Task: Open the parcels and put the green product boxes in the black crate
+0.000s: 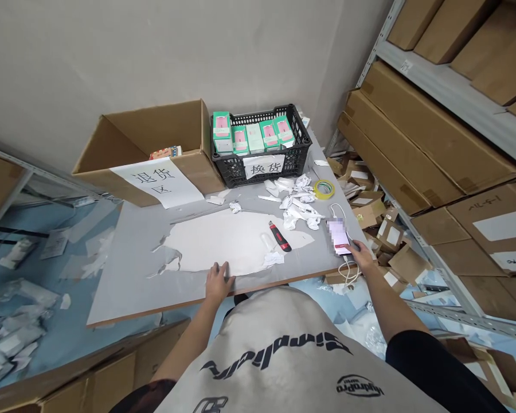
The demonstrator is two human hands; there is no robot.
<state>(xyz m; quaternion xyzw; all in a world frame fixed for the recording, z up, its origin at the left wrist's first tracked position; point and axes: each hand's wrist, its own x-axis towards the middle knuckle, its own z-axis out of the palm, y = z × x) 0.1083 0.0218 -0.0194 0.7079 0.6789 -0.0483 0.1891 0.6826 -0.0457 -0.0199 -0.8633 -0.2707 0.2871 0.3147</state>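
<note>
My left hand [218,282] rests on the table's front edge with its fingers spread, touching the worn white patch [223,241] of the tabletop. Nothing is in it. At the table's right edge, my right hand [361,256] reaches to a smartphone [337,236] lying face up with its screen lit. A finger is at the lower part of the screen, and the other fingers are partly hidden. White cables [348,269] run from the phone. Between the hands lies a red and black utility knife [280,236], beside a crumpled paper scrap [274,258].
An open cardboard box [193,166] and a black plastic crate [262,169] holding several green-and-pink boxes stand at the back. Crumpled paper [300,212] and a yellow tape roll [324,189] lie before the crate. Shelves with cartons [434,132] rise at right; flattened cardboard litters the floor.
</note>
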